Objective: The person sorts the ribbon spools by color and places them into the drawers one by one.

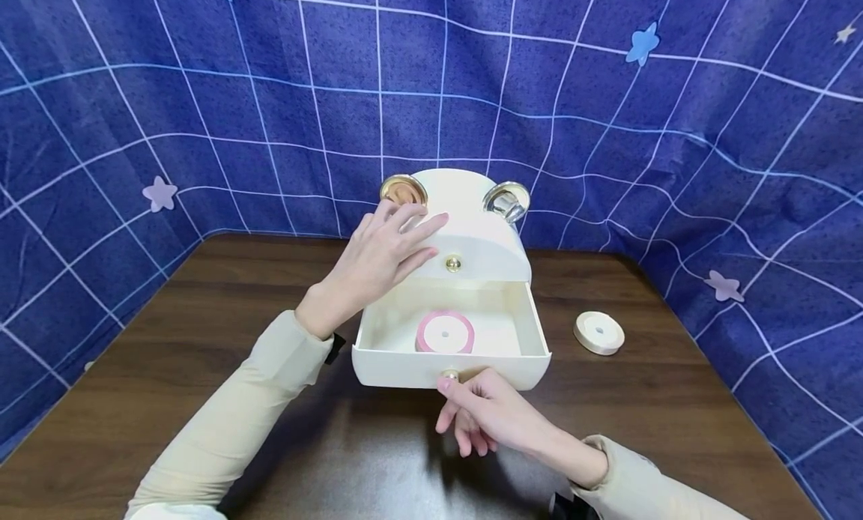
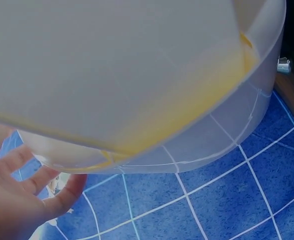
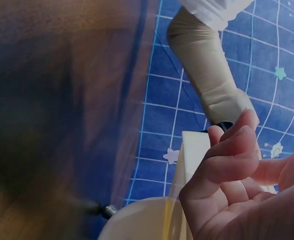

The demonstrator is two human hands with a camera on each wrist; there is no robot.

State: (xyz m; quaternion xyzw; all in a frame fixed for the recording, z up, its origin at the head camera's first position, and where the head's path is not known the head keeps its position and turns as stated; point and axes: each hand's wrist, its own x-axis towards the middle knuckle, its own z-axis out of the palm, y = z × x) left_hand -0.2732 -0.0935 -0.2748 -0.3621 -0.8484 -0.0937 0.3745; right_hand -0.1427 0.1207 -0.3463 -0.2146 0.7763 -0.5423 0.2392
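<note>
A small white drawer box (image 1: 465,239) with a rounded top stands on the table, its lower drawer (image 1: 391,366) pulled out. Inside that drawer lies a pink-edged ribbon roll (image 1: 446,333). My right hand (image 1: 495,415) is at the drawer's front, thumb and forefinger pinching its small knob (image 1: 449,374); the other fingers are loosely bent in the right wrist view. My left hand (image 1: 377,254) rests at the box's upper left, its fingers spread and slightly bent. A second gold knob (image 1: 453,263) sits on the upper front.
A cream ribbon roll (image 1: 599,333) lies on the brown table (image 1: 222,318) to the right of the box. A gold round dish-like piece (image 1: 404,189) and a silver one (image 1: 507,201) stick out from the box's top corners. Behind hangs a blue gridded cloth (image 1: 323,115).
</note>
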